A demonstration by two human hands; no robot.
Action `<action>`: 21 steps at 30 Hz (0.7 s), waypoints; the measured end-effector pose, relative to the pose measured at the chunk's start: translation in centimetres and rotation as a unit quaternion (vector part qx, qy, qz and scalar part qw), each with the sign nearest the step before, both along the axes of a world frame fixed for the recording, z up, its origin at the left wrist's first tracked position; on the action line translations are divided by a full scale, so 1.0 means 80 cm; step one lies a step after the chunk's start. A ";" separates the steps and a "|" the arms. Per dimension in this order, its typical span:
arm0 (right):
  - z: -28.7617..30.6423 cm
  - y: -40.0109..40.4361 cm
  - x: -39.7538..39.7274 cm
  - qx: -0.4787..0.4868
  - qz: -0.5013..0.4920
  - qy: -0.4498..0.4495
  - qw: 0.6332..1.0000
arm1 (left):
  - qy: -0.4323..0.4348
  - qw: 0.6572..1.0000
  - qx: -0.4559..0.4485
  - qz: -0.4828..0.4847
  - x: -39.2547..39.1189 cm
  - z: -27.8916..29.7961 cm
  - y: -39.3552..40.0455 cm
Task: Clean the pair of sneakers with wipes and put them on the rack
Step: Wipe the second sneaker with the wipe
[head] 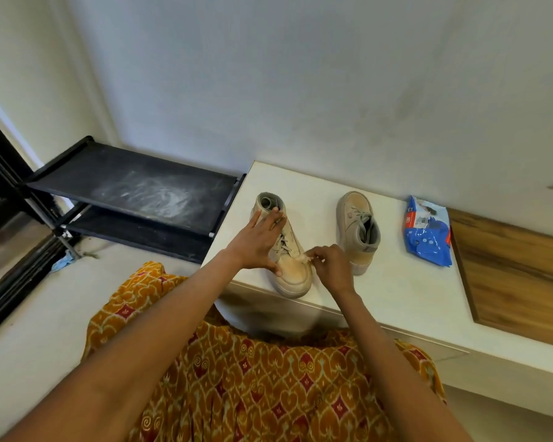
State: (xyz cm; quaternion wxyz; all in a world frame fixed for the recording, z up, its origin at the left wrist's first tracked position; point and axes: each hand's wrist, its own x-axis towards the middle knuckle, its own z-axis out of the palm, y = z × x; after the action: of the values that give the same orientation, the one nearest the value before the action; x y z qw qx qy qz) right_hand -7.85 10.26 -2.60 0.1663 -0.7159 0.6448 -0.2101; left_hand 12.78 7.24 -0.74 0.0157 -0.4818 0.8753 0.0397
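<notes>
Two beige sneakers stand on a white counter (396, 291). The near sneaker (292, 275) points its toe toward me at the counter's front edge. My left hand (259, 240) lies over its left side with fingers spread, steadying it. My right hand (331, 266) pinches a small crumpled white wipe (303, 258) against the sneaker's right side by the toe. The second sneaker (358, 231) stands to the right, toe pointing away. A blue wipes pack (428, 234) lies further right. The black shoe rack (134, 189) stands to the left of the counter.
The rack's top shelf is dusty with white smears, and a lower shelf shows beneath it. A wooden panel (508, 275) covers the counter's right end. A wall rises right behind the counter. A blue scrap (63, 263) lies on the floor by the rack.
</notes>
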 end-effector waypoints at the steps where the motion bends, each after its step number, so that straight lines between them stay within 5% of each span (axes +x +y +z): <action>1: -0.001 0.015 -0.005 -0.012 0.006 0.001 1.000 | 0.005 1.000 -0.001 -0.001 0.001 -0.001 0.000; 21: 0.011 0.046 0.023 -0.051 -0.054 0.098 0.992 | -0.008 0.999 -0.030 0.010 0.002 -0.005 0.004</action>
State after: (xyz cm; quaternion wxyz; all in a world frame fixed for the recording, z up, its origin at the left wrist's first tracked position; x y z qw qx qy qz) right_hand -6.02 13.92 -1.73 0.0542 -0.7047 0.6841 -0.1802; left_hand 12.93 7.56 -1.11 0.0081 -0.4909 0.8712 0.0096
